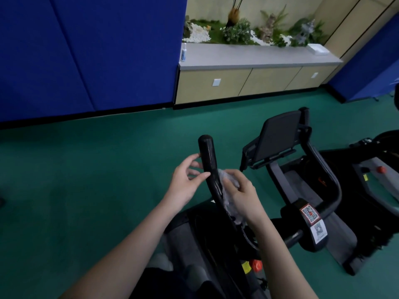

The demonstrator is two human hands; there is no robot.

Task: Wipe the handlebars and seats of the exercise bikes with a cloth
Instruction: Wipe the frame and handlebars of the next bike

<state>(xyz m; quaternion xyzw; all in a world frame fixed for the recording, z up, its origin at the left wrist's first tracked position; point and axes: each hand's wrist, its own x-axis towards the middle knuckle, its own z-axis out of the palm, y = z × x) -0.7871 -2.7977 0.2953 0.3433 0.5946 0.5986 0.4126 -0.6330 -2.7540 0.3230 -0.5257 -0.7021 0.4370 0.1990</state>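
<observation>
A black exercise bike stands right in front of me. Its left handlebar [208, 156] curves up toward me, and its right handlebar [328, 180] bends round on the far side. My right hand [243, 196] grips a crumpled grey-white cloth [228, 180] and holds it against the right side of the left handlebar. On the bar's left side my left hand [186, 182] is spread, fingers relaxed, fingertips touching or nearly touching the bar. A black tablet holder [276, 139] sits between the bars. The seat is out of sight.
A second bike [380, 167] stands at the right on a dark mat. Green floor [97, 169] spreads to the left and ahead. Blue padded wall panels [86, 50] and a low cabinet [248, 80] with plants and a spray bottle [183, 52] line the back.
</observation>
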